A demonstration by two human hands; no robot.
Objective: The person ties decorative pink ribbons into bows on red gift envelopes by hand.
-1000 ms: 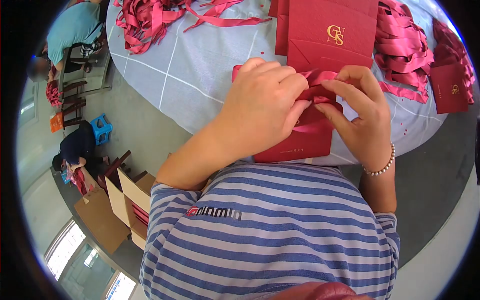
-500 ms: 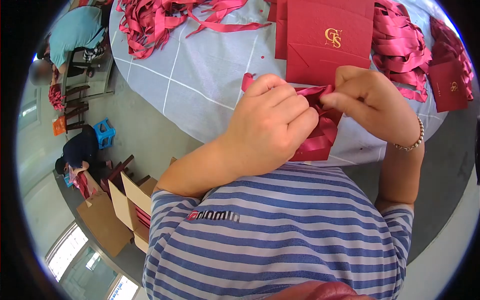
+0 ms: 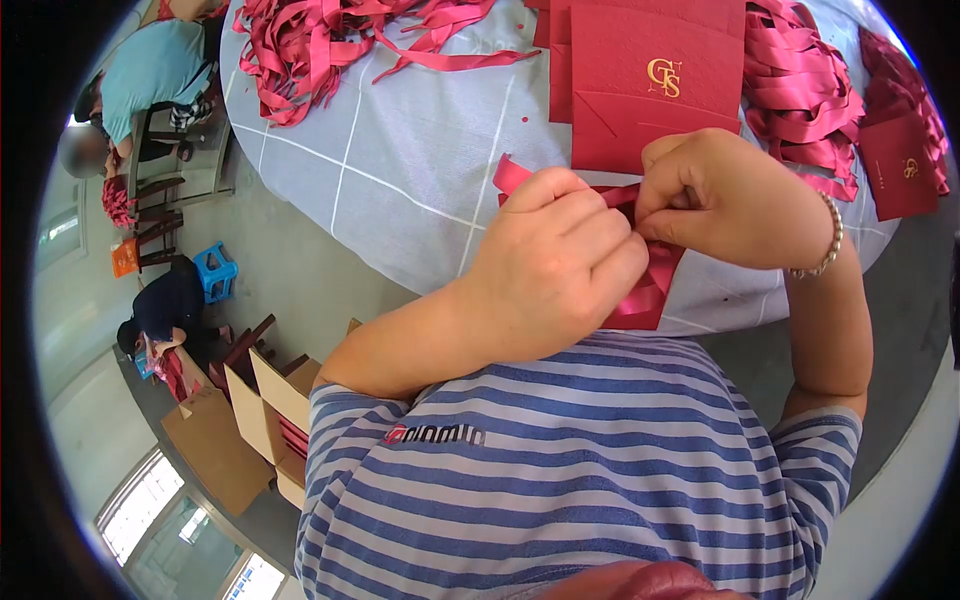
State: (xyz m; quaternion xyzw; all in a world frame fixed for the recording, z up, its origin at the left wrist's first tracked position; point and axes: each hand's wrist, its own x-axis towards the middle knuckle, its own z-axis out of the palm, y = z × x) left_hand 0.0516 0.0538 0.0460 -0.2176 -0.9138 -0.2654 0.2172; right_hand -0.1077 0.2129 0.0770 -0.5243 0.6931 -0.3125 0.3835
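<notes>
My left hand [image 3: 570, 260] is closed on a red ribbon [image 3: 512, 175], whose loose end sticks out past the knuckles. Pinched shut, my right hand [image 3: 705, 200] meets the left one over the same ribbon; the fingertips and the exact hold are partly hidden. Beneath both hands lies a small red paper bag [image 3: 640, 318], mostly covered by them, with a ribbon loop [image 3: 655, 285] across it. Just beyond, a stack of red bags [image 3: 650, 100] with a gold monogram lies flat on the table.
A grey-white checked cloth covers the round table [image 3: 400, 150]. Ribbon piles [image 3: 300, 60] lie at its far left, with more ribbons [image 3: 800, 90] and another red bag [image 3: 897, 165] at right. Open cardboard boxes [image 3: 250, 420], a blue stool [image 3: 214, 272] and two people are at left.
My right hand has moved down and left, closer against the left hand. The ribbon's loose end now stands out further at the left. The view has shifted slightly.
</notes>
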